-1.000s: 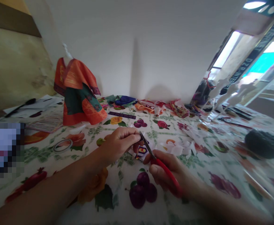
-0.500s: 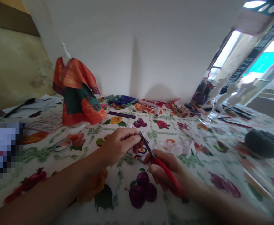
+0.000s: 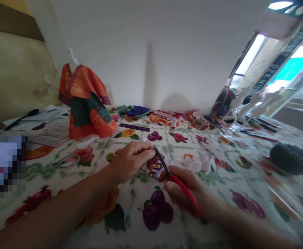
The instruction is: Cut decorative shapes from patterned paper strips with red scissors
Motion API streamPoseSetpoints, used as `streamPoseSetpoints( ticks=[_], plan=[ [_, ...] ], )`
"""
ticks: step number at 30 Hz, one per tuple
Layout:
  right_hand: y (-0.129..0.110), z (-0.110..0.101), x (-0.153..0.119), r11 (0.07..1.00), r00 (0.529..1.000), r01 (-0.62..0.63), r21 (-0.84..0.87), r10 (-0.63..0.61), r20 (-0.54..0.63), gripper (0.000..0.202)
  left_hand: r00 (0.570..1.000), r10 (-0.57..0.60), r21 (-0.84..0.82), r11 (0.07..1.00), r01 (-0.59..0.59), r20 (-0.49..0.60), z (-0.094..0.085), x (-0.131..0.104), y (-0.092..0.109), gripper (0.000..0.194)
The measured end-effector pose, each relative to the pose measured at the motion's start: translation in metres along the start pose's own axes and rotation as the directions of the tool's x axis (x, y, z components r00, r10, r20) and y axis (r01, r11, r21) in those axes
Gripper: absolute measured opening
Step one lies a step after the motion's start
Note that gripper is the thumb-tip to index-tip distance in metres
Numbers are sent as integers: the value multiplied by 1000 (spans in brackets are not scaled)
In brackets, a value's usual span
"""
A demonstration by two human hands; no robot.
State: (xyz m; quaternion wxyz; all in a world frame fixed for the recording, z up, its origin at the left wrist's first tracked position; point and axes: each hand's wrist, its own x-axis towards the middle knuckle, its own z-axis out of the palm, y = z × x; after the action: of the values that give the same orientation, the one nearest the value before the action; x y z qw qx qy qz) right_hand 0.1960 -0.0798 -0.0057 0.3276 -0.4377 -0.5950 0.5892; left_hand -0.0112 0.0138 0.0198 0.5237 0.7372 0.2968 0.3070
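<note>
My right hand (image 3: 185, 188) is closed around the red handles of a pair of scissors (image 3: 178, 183). The narrow metal blades point up and left, their tips reaching my left fingertips. My left hand (image 3: 138, 157) pinches a small piece of purple patterned fabric (image 3: 157, 166) with a yellow and red motif and white edges. Its upper part is hidden behind my fingers. The blades lie along the piece; whether they are cutting into it I cannot make out.
A doll-sized orange and green dress (image 3: 85, 103) stands at the back left. Fabric scraps (image 3: 134, 111) lie along the wall, with a purple strip (image 3: 134, 127) before them. White scraps (image 3: 200, 163), a tape ring (image 3: 68, 160), a dark plastic-wrapped bundle (image 3: 292, 159) and white figures (image 3: 252, 98) are around.
Almost nothing differs. Both hands, the scissors and the fabric piece keep nearly the same place.
</note>
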Motion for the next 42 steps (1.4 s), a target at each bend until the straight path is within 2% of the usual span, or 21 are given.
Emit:
streamPoseSetpoints(
  ticks=[6, 14, 19, 29, 34, 38, 42],
  plan=[
    [-2, 1, 1, 1000, 1000, -20, 4, 20, -9, 48, 1000, 4, 10, 1000, -4, 3, 0, 0, 2, 33],
    [2, 1, 1, 1000, 1000, 13, 2, -13, -5, 49, 1000, -24, 3, 1000, 24, -16, 3, -1, 6, 33],
    [1, 1, 0, 1000, 1000, -8, -3, 8, -10, 51, 999, -30, -12, 999, 30, -13, 3, -1, 8, 32],
    [3, 4, 1, 999, 999, 39, -7, -39, -18, 46, 998, -52, -2, 999, 52, -25, 3, -1, 8, 33],
    [4, 3, 4, 999, 1000, 5, 36, -4, -25, 46, 999, -34, 5, 999, 34, -39, 3, -1, 5, 34],
    [4, -1, 5, 999, 997, -41, -7, 40, -69, 43, 993, -97, -40, 995, 94, -67, 5, -1, 5, 33],
    [5, -2, 6, 999, 996, -30, -18, 28, -88, 41, 989, -104, -78, 992, 96, -103, 7, -1, 5, 29]
  ],
)
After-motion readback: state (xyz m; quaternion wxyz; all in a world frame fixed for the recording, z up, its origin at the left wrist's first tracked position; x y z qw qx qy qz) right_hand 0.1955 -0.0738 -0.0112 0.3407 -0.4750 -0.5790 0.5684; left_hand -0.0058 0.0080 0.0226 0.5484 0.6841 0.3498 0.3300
